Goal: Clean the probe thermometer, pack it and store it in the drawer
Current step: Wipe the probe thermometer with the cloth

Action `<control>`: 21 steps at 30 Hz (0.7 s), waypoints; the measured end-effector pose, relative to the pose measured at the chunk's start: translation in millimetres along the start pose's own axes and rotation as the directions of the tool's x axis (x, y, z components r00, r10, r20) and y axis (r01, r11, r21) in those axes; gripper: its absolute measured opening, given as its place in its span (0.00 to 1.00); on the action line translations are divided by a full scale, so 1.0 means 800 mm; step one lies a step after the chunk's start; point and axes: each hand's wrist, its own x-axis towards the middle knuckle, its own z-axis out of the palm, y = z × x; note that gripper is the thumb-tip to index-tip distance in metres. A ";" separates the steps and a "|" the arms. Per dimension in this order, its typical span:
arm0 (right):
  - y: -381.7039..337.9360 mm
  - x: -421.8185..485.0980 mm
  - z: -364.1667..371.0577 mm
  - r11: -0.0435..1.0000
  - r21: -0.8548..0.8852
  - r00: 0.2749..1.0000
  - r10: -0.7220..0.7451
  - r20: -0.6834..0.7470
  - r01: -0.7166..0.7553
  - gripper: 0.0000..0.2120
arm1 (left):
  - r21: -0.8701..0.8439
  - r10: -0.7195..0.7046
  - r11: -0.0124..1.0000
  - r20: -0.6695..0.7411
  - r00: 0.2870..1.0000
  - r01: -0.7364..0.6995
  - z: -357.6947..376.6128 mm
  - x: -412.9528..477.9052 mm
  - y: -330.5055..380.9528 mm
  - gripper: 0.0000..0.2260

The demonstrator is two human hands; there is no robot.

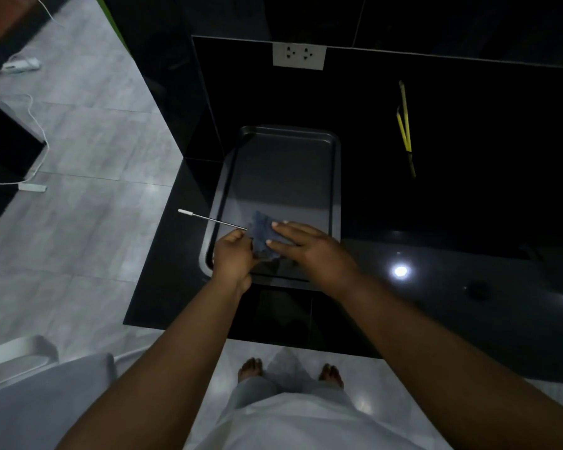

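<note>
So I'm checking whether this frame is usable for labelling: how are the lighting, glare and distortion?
Head view: dim overall, and the black counter swallows detail; one bright lamp reflection glares on its glossy top; wide-angle bending curves the wall edges; the thermometer probe, blue cloth and both hands, left and right, over the tray, remain legible.

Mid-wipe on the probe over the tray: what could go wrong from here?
1. The probe thermometer juts left past the tray rim and the counter edge; if the left hand slips, it may fall to the floor.
2. The cloth under the right hand hides part of the stem, so pressing there could bend it unnoticed.
</note>
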 end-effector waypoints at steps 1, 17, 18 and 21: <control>0.006 -0.005 0.002 1.000 0.007 1.000 0.019 0.014 -0.019 0.19 | -0.002 0.005 1.000 0.006 1.000 -0.005 -0.001 0.000 0.001 0.07; -0.011 -0.008 -0.010 0.999 -0.037 0.999 0.029 0.021 -0.028 0.24 | -0.052 0.033 0.998 -0.041 0.999 -0.036 0.011 -0.004 -0.002 0.09; -0.009 -0.013 -0.010 0.998 -0.044 0.998 0.037 0.045 -0.035 0.25 | -0.058 0.035 0.998 -0.037 0.999 -0.037 0.011 -0.005 -0.002 0.09; 0.013 -0.029 -0.009 0.994 -0.053 0.995 0.094 0.042 -0.092 0.25 | -0.127 0.020 0.992 0.013 1.000 -0.018 0.008 -0.006 -0.002 0.08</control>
